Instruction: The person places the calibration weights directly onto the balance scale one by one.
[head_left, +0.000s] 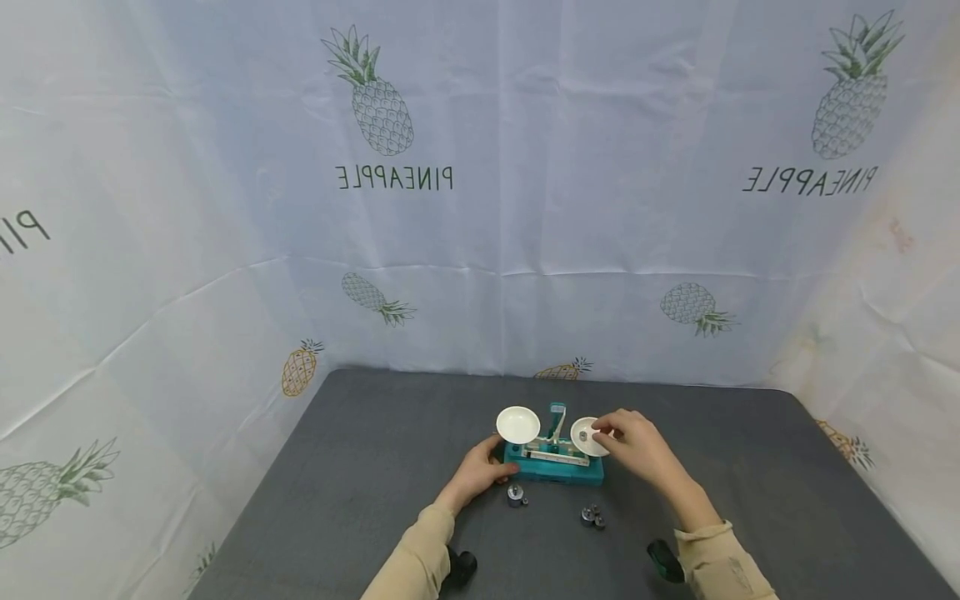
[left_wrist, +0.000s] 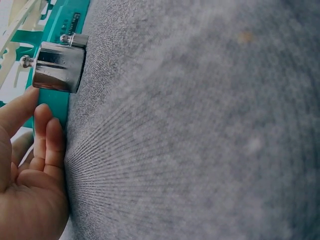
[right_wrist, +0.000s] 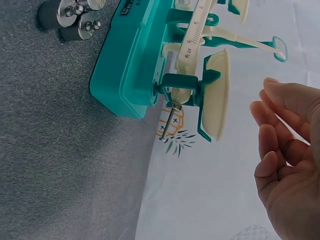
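A teal balance scale (head_left: 555, 472) with a left white pan (head_left: 517, 425) and a right white pan (head_left: 579, 446) stands on the dark table. My left hand (head_left: 477, 475) grips the left end of its base, thumb in front and fingers behind. Over the right pan, my right hand (head_left: 633, 442) hovers with relaxed fingers, thumb and index tips close together. No object shows between its fingers (right_wrist: 270, 82) in the right wrist view. On the right pan lies a small metal weight (head_left: 582, 435). Near my left hand stands a shiny cylindrical weight (left_wrist: 60, 67) with a smaller weight (left_wrist: 77, 40).
Several metal weights (head_left: 588, 517) stand in a cluster in front of the scale's right half. The grey table (head_left: 360, 467) reaches back to a white pineapple-print curtain (head_left: 480, 325). Dark wrist-worn devices (head_left: 665, 561) show beside the sleeves (head_left: 420, 554).
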